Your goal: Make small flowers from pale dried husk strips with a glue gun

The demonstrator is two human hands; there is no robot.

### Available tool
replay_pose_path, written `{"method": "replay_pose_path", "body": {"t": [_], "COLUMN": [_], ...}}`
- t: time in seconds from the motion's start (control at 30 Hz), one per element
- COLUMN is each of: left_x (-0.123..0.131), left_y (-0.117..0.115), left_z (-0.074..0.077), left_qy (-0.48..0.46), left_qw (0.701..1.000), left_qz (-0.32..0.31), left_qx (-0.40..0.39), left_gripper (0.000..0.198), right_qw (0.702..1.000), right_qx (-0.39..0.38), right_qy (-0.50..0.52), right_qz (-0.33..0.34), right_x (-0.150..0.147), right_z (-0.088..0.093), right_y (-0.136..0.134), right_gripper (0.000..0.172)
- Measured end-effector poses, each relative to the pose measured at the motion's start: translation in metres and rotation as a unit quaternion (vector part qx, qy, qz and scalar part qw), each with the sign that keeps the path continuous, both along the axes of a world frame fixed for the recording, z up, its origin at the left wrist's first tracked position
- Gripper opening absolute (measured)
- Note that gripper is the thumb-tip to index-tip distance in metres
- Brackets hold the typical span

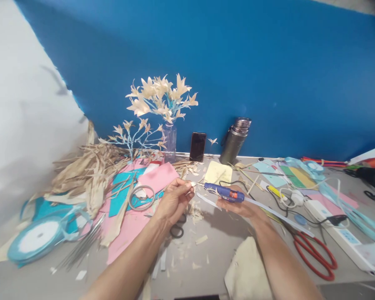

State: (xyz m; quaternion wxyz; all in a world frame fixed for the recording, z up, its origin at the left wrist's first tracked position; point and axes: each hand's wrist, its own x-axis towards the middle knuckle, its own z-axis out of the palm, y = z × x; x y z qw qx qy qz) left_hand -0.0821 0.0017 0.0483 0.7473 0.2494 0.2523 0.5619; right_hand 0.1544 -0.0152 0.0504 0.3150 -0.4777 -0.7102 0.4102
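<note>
My right hand [242, 207] grips a blue hot glue gun [224, 192], its nozzle pointing left. My left hand [174, 200] pinches a small pale husk piece [193, 183] right at the nozzle tip. Both hands hover above the grey table [212, 246], over scattered husk scraps and black-handled scissors [177, 228]. A long white strip [268, 210] runs under my right hand. Behind stands a glass vase of cream husk flowers [163, 100].
A pile of dried husks [87, 171] and pink and teal paper sheets [134, 200] lie on the left, with a blue ribbon spool [37, 239]. Red scissors [314, 252], a white power strip [343, 237], a phone [197, 146] and a metal flask [236, 141] stand on the right and at the back.
</note>
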Motion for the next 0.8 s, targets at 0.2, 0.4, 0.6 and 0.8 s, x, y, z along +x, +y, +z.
{"method": "replay_pose_path", "body": {"t": [0.2, 0.4, 0.6, 0.8], "left_x": [-0.001, -0.001, 0.000, 0.001], "left_y": [0.000, 0.001, 0.000, -0.003], "left_z": [-0.001, -0.002, 0.001, 0.003], "left_qy": [0.003, 0.021, 0.050, 0.065], "left_qw": [1.000, 0.999, 0.997, 0.995], "left_qz": [0.002, 0.025, 0.045, 0.038], "left_qx": [0.004, 0.014, 0.043, 0.065], "left_gripper": [0.031, 0.031, 0.029, 0.029], "right_qw": [0.999, 0.998, 0.999, 0.999], "right_qx": [0.017, 0.026, 0.029, 0.036], "right_qy": [-0.036, -0.048, -0.013, -0.027], "right_qz": [0.032, 0.035, 0.028, 0.019], "right_x": [-0.003, 0.001, 0.004, -0.001], "right_z": [0.010, 0.005, -0.001, 0.006], "right_y": [-0.002, -0.001, 0.000, -0.001], "right_gripper": [0.027, 0.026, 0.023, 0.029]}}
